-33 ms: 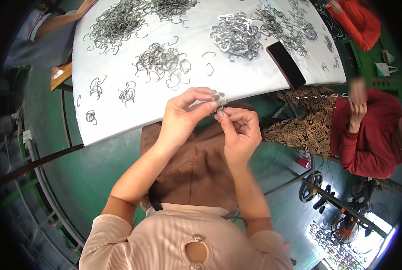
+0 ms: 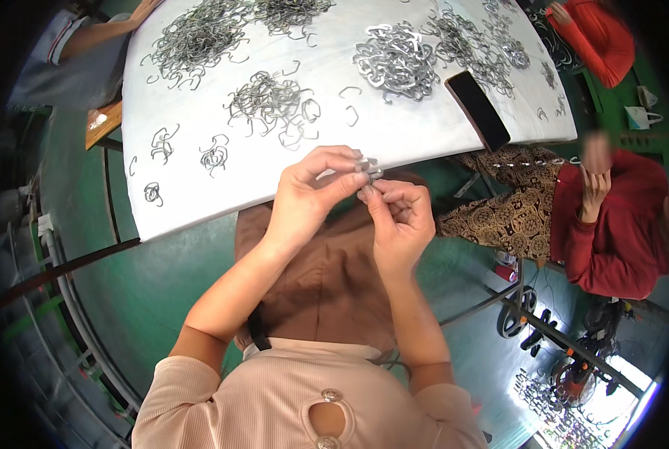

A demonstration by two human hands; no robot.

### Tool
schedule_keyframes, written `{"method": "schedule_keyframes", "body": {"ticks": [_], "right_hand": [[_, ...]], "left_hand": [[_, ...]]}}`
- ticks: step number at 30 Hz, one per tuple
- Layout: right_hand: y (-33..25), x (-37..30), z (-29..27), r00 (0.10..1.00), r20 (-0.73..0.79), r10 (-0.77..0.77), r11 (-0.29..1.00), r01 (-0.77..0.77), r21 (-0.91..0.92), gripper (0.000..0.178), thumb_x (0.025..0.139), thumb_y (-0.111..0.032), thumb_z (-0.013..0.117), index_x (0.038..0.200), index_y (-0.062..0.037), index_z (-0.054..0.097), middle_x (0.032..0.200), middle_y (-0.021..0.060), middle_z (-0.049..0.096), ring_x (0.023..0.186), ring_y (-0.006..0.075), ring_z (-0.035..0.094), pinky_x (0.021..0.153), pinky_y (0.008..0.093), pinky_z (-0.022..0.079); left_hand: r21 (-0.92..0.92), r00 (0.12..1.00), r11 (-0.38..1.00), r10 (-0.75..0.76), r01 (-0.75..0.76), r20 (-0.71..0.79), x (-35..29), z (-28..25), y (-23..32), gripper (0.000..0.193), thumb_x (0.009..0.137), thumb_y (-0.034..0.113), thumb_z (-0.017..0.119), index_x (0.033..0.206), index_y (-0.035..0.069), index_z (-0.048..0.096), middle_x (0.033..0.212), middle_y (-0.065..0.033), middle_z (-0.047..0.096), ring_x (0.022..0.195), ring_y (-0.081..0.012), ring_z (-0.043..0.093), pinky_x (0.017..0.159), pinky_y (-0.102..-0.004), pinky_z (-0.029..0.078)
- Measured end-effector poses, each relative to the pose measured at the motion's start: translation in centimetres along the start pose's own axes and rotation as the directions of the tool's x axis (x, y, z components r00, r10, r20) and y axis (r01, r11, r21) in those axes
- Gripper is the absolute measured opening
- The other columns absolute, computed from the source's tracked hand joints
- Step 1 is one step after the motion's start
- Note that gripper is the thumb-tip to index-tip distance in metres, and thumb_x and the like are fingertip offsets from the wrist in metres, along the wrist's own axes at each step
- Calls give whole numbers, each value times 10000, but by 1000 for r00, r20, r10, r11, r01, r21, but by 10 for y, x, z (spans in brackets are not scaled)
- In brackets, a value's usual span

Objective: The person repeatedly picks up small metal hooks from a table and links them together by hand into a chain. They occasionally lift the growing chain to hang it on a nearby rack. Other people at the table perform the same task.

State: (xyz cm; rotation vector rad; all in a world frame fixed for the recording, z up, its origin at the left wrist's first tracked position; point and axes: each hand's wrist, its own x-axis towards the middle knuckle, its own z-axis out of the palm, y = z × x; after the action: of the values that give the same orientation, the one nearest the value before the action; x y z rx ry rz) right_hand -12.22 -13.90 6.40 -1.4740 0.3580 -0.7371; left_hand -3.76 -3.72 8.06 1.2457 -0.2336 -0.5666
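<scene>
Just past the table's near edge, my left hand (image 2: 308, 196) and my right hand (image 2: 403, 223) meet fingertip to fingertip. The left thumb and fingers are closed on a small shiny metal piece (image 2: 373, 170), mostly covered by fingers. Against its lower side, the right thumb and forefinger are pinched; the fingertips hide whether they hold a separate part. Beyond the hands, bent metal wire hooks (image 2: 266, 101) lie in a loose heap. To its right is a heap of brighter, thicker metal hooks (image 2: 396, 61).
On the white table (image 2: 192, 198) lie a black phone (image 2: 478, 111), more dark hooks (image 2: 200, 41) and small clusters (image 2: 214, 156). A person in dark red (image 2: 619, 217) sits to the right; another in orange-red (image 2: 600, 37) is farther back. A person's arm (image 2: 99, 39) rests at the far left.
My left hand has shifted very slightly right, and the metal piece at the fingertips has turned a little. The right hand stays almost in place.
</scene>
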Motion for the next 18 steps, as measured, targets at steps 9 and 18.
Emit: {"method": "schedule_keyframes", "body": {"ticks": [9, 18], "right_hand": [[-1, 3, -9, 991, 128, 47, 980, -20, -198, 157, 859, -3, 645, 978, 10, 543, 998, 108, 631, 756, 134, 639, 660, 246, 525], [34, 85, 25, 867, 475, 150, 780, 191, -595, 69, 821, -72, 648, 869, -23, 641, 842, 72, 639, 733, 189, 621, 627, 298, 468]], "left_hand": [[259, 962, 928, 270, -269, 35, -8, -19, -13, 135, 747, 62, 743, 880, 56, 715, 1040, -49, 607, 1064, -205, 543, 910, -349, 434], [248, 957, 925, 279, -289, 73, -25, -32, -16, 145, 717, 25, 745, 856, 58, 721, 981, -37, 616, 1075, -235, 539, 908, -351, 442]]}}
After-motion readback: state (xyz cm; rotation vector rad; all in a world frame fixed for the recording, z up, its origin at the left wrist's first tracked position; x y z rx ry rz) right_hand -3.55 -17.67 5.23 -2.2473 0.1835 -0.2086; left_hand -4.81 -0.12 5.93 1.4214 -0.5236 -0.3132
